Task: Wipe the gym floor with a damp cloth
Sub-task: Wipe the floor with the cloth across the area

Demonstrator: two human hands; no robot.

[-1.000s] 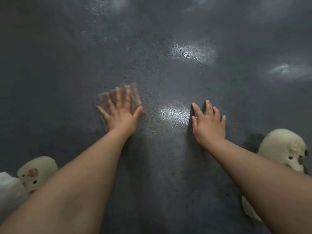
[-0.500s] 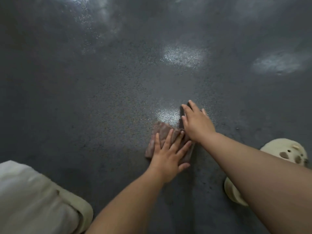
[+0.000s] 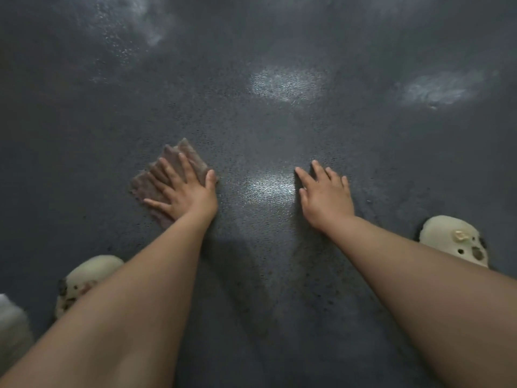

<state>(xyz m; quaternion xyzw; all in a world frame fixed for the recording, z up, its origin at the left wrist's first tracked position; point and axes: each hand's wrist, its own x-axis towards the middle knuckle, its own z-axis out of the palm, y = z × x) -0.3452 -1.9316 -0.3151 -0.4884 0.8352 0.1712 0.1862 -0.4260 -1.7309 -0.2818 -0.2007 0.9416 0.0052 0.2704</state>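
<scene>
The left hand lies flat with spread fingers on the brown cloth, which is on the dark floor. The right hand, well apart, presses flat on the floor, fingers straight. Two pale shoes, maybe clogs, stand near.

I can read no writing, label, brand, number or sign anywhere in my view: the dark speckled floor around my hands carries only pale glare patches, no markings.
</scene>
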